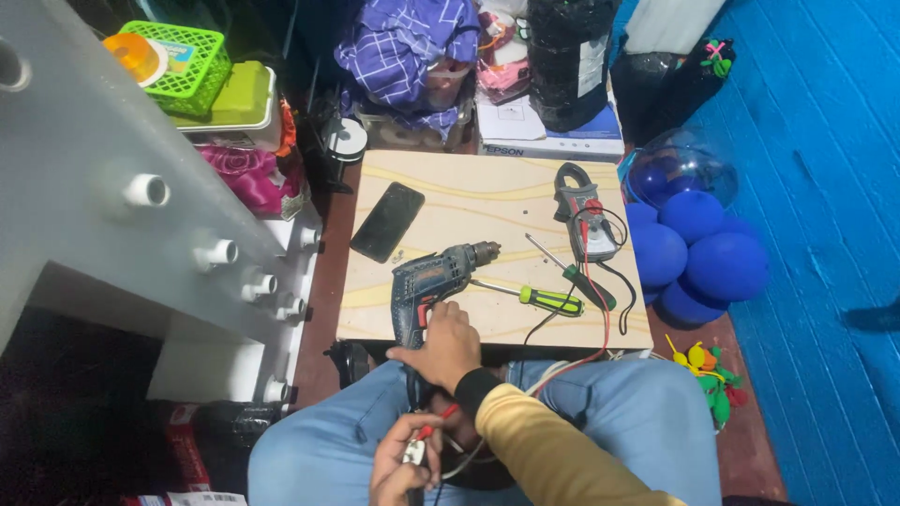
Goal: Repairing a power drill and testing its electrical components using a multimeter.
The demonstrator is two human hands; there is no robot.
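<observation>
A dark blue-grey electric drill (433,281) lies on a pale wooden board (487,192) in front of my knees. My right hand (441,345), in a yellow sleeve with a black cuff, rests on the drill's handle and grips it. Lower down, between my legs, my left hand (401,466) pinches a small grey plug (413,453) with a red test probe (441,420) against it. Red and black leads run from there up to a clamp meter (583,211) on the board's right side.
A black phone (386,221) and two screwdrivers (553,300) lie on the board. Blue balloons (698,248) sit to the right by a blue wall. A grey panel with white pipe stubs (220,253) stands on the left, below a green basket (187,56).
</observation>
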